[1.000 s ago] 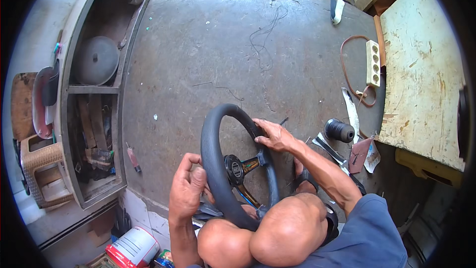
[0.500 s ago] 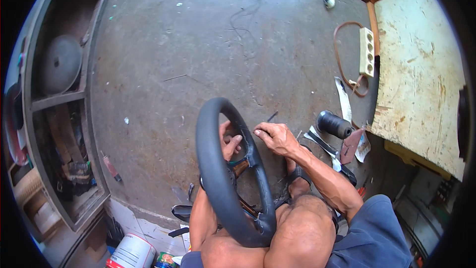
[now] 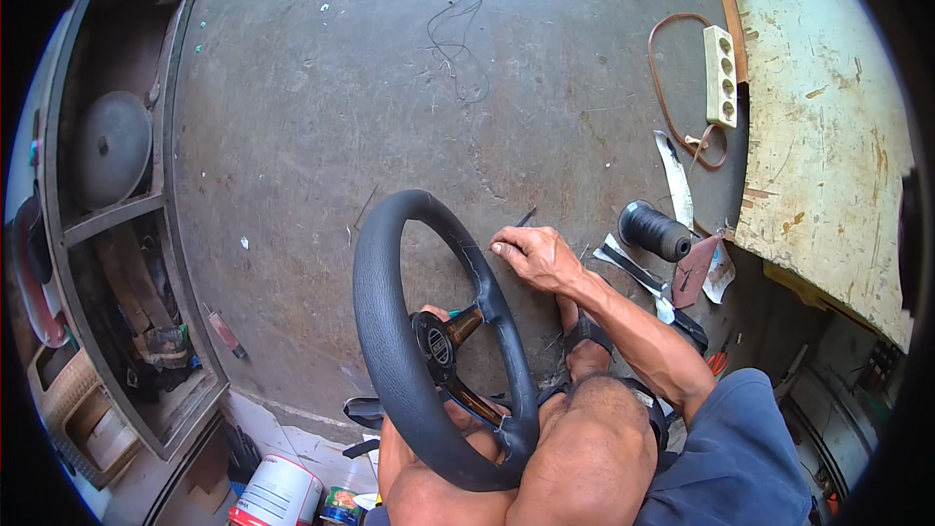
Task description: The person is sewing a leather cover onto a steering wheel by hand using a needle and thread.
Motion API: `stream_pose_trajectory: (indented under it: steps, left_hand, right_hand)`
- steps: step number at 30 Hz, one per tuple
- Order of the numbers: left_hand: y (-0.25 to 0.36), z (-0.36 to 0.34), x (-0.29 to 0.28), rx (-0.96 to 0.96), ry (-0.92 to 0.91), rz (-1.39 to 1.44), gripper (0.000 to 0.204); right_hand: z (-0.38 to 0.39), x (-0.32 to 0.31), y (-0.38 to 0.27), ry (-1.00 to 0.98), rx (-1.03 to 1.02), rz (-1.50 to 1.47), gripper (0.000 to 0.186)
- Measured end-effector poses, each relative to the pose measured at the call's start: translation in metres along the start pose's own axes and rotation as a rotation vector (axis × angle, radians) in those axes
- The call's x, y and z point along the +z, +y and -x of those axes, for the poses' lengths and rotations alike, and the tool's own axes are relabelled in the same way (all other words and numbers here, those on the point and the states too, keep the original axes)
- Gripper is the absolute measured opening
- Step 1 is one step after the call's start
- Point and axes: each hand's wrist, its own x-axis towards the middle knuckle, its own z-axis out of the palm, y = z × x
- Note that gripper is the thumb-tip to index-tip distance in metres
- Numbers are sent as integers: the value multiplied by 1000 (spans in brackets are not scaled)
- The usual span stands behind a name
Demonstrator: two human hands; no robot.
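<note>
A black steering wheel (image 3: 380, 331) with a dark glossy hub and spokes stands tilted between my bare knees, pale stitching along its rim's inner side. Just right of the rim, my right hand (image 3: 526, 255) has thumb and forefinger pinched on what looks like a fine thread from the rim. My left hand (image 3: 431, 314) is mostly hidden behind the wheel near the hub; its grip is unclear. A small dark rod (image 3: 526, 217) lies above my right hand. A large spool of dark thread (image 3: 654, 231) lies to the right, among pale strips (image 3: 674, 175) and a pink piece (image 3: 693, 268).
A metal-framed shelf (image 3: 112, 219) with a round metal disc runs along the left. A pale wooden board (image 3: 818, 127) borders the right, beside a power strip (image 3: 720, 76) and cord. Loose thread (image 3: 458, 49) lies on the concrete floor. A white-and-red can (image 3: 276, 492) is at lower left.
My left hand has gone from the rim's outer left side to behind the wheel. My right hand has left the rim and is pinched beside it. The wheel has shifted left.
</note>
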Motion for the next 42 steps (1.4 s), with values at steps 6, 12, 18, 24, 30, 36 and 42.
stream_pose_trajectory:
  steps: [6,12,18,24,30,36,42]
  left_hand:
    - [-8,19,14,-43,18,-57,6]
    - [-10,27,19,-55,25,-80,5]
    - [-12,35,19,-60,26,-96,4]
    - [-16,42,23,-70,30,-109,4]
    - [-15,46,25,-75,29,-126,4]
    - [-13,49,26,-89,10,-131,3]
    - [-25,69,51,-140,233,-242,3]
  right_hand:
    - [6,-1,-3,-23,-33,34,26]
    - [5,-2,-1,-55,-12,71,27]
    - [16,3,-2,-48,-103,181,38]
    - [18,5,-14,-80,-119,201,34]
    - [23,8,0,-38,-119,199,35]
    - [29,3,-4,-23,-102,241,33]
    - [86,-37,8,6,-103,326,29]
